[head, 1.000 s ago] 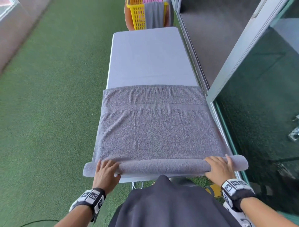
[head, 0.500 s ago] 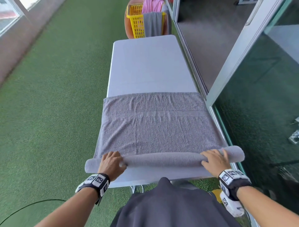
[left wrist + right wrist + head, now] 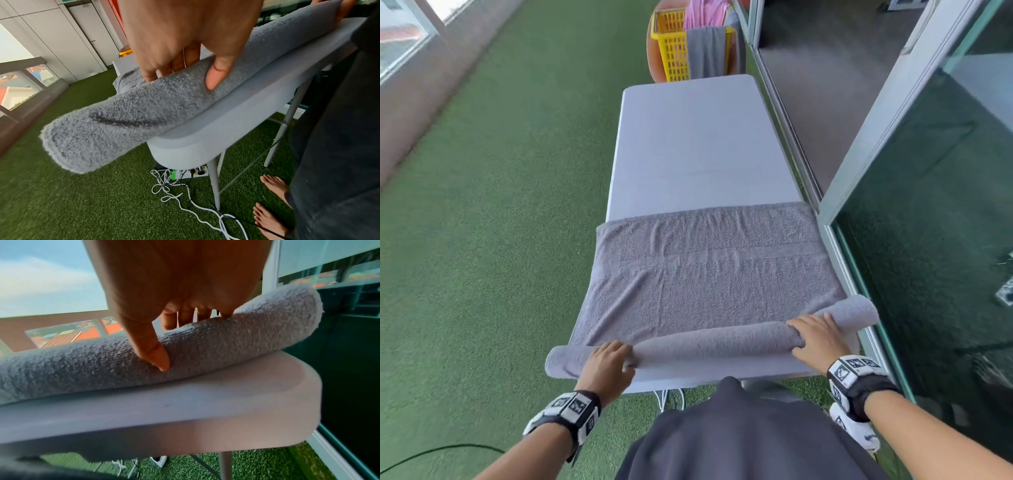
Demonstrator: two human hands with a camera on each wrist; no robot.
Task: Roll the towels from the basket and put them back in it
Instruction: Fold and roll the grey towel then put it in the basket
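A grey towel [image 3: 709, 277] lies flat across the near end of the white table [image 3: 702, 144], and its near edge is wound into a long roll [image 3: 715, 341]. My left hand [image 3: 607, 361] grips the roll near its left end, fingers over the top and thumb on the near side [image 3: 216, 76]. My right hand [image 3: 816, 337] grips it near the right end in the same way, its thumb [image 3: 158, 358] pressed into the cloth. Both roll ends overhang the table's sides. The yellow basket [image 3: 671, 51] stands beyond the far end, with a grey towel [image 3: 705, 51] and a pink one [image 3: 702, 13] hanging from it.
Green artificial turf [image 3: 500, 205] covers the floor to the left. A glass sliding door and its metal frame [image 3: 887, 113] run close along the table's right side. A power strip with tangled white cables [image 3: 185, 175] lies under the table by my bare feet [image 3: 271, 186].
Both hands have pushed the roll away from me along the table. The roll has grown thicker, the flat part is shorter, and bare table shows at the near edge.
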